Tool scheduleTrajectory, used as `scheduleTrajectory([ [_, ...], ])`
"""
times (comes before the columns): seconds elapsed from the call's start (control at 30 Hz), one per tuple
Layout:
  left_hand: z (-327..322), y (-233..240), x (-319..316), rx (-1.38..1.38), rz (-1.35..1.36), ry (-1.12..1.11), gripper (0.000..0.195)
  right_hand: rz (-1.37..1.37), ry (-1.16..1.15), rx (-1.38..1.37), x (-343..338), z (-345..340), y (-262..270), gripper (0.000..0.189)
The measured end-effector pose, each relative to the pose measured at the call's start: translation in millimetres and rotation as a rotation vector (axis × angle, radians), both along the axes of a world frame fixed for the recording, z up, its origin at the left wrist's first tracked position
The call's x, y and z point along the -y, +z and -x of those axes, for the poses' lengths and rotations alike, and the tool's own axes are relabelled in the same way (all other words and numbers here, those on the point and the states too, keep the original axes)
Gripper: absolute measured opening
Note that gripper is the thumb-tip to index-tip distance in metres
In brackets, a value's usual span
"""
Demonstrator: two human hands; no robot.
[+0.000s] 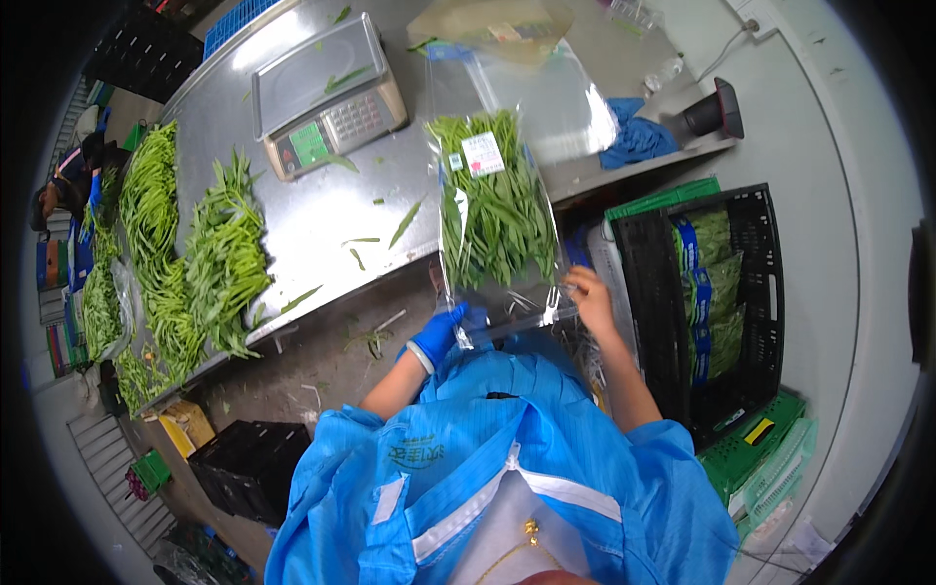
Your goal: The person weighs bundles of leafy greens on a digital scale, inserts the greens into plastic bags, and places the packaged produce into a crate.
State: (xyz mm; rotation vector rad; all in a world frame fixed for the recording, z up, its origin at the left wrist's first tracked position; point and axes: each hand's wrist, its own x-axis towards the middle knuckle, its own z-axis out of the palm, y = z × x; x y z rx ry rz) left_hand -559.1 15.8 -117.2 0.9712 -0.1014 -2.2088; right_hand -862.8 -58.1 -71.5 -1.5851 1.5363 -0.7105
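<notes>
A clear plastic bag of leafy green vegetables (497,212) lies at the table's front edge, its end without greens hanging towards me. A white printed label (483,154) is stuck on it. My left hand (437,335), in a blue glove, grips the bag's near left corner. With bare fingers my right hand (591,298) pinches the near right corner. Up and left of the bag stands a digital scale (333,121) with a lit green display and leaf scraps on its pan. Loose bundles of greens (227,256) lie at the left of the metal table (307,234).
To the right, a black crate (768,292) holds packed bags of greens (716,292) and stands on green crates (760,431). A blue cloth (636,135) and clear plastic bags (545,95) lie behind. A black crate (252,468) is on the floor; another person (73,172) is far left.
</notes>
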Motion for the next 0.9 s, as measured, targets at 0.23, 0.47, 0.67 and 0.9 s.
scheduleTrajectory([
  [0.23,-12,-18,-16,0.061,0.097,0.096,0.044,0.68,0.571,0.635,-12,-54,270,0.01],
  [0.47,10,44,-20,0.275,0.024,0.209,0.033,0.697,0.54,1.242,-58,-83,302,0.017],
  [0.67,4,25,-26,0.377,0.141,0.083,0.04,0.809,0.473,1.216,-79,-76,296,0.006],
  [0.9,15,25,-24,0.562,0.085,0.153,0.039,0.841,0.522,1.128,-72,-71,285,0.002],
])
